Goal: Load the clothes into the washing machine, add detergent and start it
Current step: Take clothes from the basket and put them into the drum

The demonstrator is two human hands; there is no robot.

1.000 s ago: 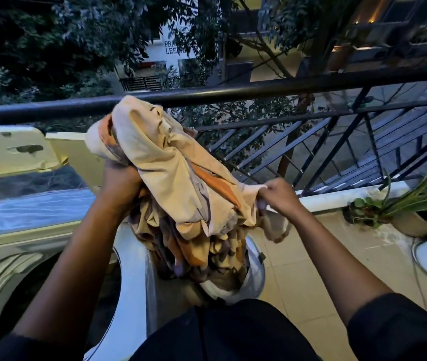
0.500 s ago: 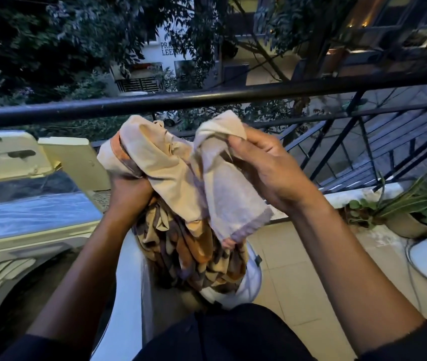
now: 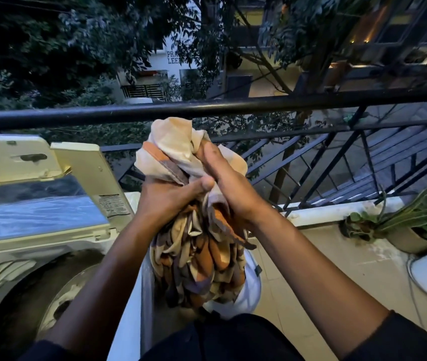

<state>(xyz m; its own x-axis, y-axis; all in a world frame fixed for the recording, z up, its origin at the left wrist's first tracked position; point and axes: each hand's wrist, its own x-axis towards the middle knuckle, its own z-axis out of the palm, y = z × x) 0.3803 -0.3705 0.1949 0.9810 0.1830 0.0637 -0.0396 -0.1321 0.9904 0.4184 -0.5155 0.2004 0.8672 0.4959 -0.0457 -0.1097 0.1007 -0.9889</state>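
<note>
Balcony at dusk, seen from the head camera: pale tiled floor [image 3: 311,259], a black metal railing [image 3: 259,105] with diagonal bars across the far side, dark trees and a white building with partly readable lettering beyond it. Item 1: a cream top-loading washing machine [image 3: 25,243] at lower left, its folding lid [image 3: 82,168] raised and tilted back toward the railing, a small printed label on the lid's edge, and the grey drum opening [image 3: 38,295] exposed below. Item 2: a bundle of patterned cloth in cream, orange, brown and grey [image 3: 202,259], held bunched in the air just right of the machine's rim and in front of the railing, its upper end a pale cream fold with an orange band, its lower end hanging in crumpled folds. Item 3: the left hand [image 3: 165,199], fingers curled round the bundle's left side, thumb pressed across the front. Item 4: the right hand [image 3: 228,183], wrapped over the bundle's top and right side, touching the left thumb. Item 5: a white round container [image 3: 249,290] directly beneath the hanging cloth, mostly hidden. Item 6: 2 potted plants [image 3: 413,225] at far right, 1 in a tan pot, 1 in a white pot, near the low white kerb under the railing. Dark sleeves frame the lower edge.
</note>
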